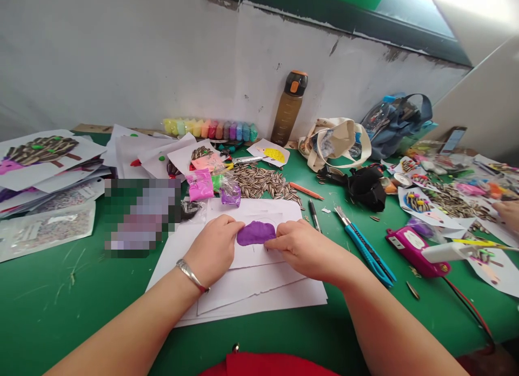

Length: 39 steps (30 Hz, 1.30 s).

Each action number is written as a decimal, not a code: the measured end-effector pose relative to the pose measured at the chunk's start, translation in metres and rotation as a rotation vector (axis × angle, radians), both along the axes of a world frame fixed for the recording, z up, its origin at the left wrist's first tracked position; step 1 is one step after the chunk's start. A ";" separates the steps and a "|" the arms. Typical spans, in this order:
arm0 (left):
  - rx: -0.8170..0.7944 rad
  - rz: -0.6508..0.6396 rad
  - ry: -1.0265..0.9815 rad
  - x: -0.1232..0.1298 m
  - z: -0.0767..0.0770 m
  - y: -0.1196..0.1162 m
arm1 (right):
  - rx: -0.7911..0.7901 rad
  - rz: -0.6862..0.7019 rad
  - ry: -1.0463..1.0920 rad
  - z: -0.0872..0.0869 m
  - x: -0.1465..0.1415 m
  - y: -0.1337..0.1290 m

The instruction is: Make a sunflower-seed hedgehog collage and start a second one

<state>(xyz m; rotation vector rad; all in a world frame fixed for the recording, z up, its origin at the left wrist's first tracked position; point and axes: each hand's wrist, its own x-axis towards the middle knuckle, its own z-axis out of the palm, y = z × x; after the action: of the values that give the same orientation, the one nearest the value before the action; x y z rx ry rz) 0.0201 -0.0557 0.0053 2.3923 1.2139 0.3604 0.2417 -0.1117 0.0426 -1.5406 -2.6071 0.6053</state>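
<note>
A flattened patch of purple modelling clay (255, 233) lies on a sheet of white paper (259, 260) bearing faint pencil lines. My left hand (214, 243) rests at the clay's left edge, its fingers bent together and the tips against it. At the lower right edge of the clay, one digit of my right hand (304, 249) presses while the other fingers are curled in. More white sheets (227, 306) are stacked beneath, some with torn edges. Just beyond the paper sit a purple clay packet (231, 195) and a pink clay packet (200, 185).
Sunflower seeds (259, 180) are heaped behind the paper. A pen (314, 215), a blue cutter (367, 246) and a magenta glue-gun-like device (417, 252) lie to the right. Finished seed pictures (40, 154) are piled left. A bottle (288, 108) stands by the wall. Another person's hand (506, 214) shows far right.
</note>
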 end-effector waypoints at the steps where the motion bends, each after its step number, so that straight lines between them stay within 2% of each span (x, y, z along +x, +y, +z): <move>1: -0.001 0.003 0.000 0.000 0.000 0.000 | -0.007 0.004 0.022 0.000 0.001 0.000; 6: -0.010 0.007 0.002 0.000 0.000 -0.001 | 0.017 -0.046 0.044 -0.001 0.002 0.003; 11: -0.010 0.002 -0.006 0.001 0.000 -0.001 | 0.041 -0.004 -0.026 -0.002 -0.003 0.002; 15: -0.006 -0.004 -0.003 0.000 0.000 0.000 | 0.021 0.003 0.028 -0.001 -0.001 0.001; 20: 0.002 0.005 -0.003 0.000 -0.002 0.000 | 0.052 -0.051 0.042 -0.005 -0.001 0.004; 26: 0.007 0.000 0.001 0.000 -0.002 0.000 | 0.047 0.003 0.022 -0.006 -0.004 0.003; 32: 0.005 0.002 0.018 0.000 -0.002 0.000 | 0.042 -0.041 0.054 -0.005 -0.002 0.003; 39: 0.011 -0.005 0.003 -0.001 -0.002 0.000 | 0.067 0.012 -0.007 -0.006 -0.004 0.003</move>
<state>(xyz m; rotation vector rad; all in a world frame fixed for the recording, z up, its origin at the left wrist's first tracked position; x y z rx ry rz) 0.0194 -0.0552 0.0030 2.4057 1.2107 0.3632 0.2381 -0.1089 0.0366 -1.5114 -2.6151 0.5084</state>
